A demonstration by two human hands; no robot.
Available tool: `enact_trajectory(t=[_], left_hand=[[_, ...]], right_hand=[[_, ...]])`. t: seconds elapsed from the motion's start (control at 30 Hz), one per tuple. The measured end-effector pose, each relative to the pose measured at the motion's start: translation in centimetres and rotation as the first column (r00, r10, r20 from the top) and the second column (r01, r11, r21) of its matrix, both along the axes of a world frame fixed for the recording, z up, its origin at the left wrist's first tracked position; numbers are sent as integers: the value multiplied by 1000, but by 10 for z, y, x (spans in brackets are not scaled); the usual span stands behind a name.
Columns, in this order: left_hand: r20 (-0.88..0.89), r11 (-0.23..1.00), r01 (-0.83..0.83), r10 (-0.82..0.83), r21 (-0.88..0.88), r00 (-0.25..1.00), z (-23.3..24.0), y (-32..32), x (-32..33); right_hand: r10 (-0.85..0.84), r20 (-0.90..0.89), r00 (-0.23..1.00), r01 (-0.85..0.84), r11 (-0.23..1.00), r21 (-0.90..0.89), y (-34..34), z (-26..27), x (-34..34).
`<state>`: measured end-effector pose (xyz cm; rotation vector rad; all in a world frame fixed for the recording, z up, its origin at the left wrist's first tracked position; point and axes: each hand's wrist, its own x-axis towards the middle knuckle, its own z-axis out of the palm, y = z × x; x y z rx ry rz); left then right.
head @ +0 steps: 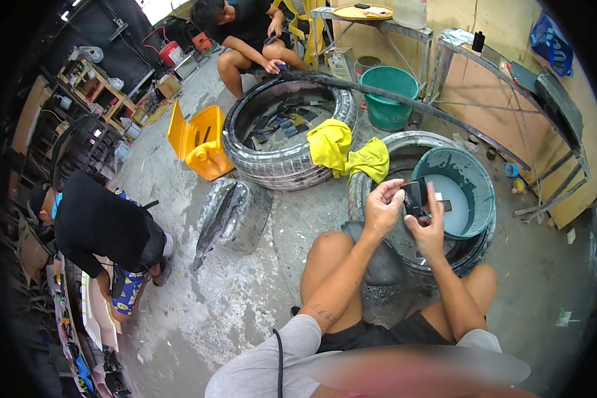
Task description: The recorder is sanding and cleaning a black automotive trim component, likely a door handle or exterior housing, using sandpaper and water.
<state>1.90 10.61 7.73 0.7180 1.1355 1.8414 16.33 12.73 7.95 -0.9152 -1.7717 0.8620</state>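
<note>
In front of my knees, my left hand (384, 206) pinches the edge of a small black sheet (415, 195), possibly sandpaper. My right hand (429, 231) has its fingers along the sheet's right side and its thumb at the lower edge. Just beyond my right hand, a green bucket (482, 186) of milky liquid sits inside a tire (486, 245). A small dark block (446, 205) shows in the bucket beside a white piece, partly behind my fingers. A black rubbery piece (385, 263) drapes over the tire's near side, below my left forearm.
Yellow-green cloths (331, 144) hang over a second tire (278, 169) holding several dark pieces. A long dark strip (403, 97) spans both tires. Left of them stand a cut-open yellow jerrycan (209, 159) and a grey container (246, 216). One person sits opposite; another bends at left.
</note>
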Motion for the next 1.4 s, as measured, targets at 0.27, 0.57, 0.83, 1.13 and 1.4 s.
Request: enact_trajectory(t=[0.27,0.57,0.83,1.13,1.4], left_hand=[[-220,992,124,-124,-11,968,19,-6,-5],[-509,999,32,-41,-27,860,4,-1,21],[-515,999,-50,50,15,856,14,-11,29],[-414,997,-71,69,10,907,1,-10,2],[-591,931,-357,332,78,736,70,-134,-99]], right_hand=[[240,-598,764,-609,572,-549,24,29,16],[160,-252,954,-249,892,-377,33,5,20],[109,-284,953,-206,918,-339,17,23,16],[7,-84,996,-21,986,-168,39,32,18],[129,436,890,-264,927,265,158,33,73]])
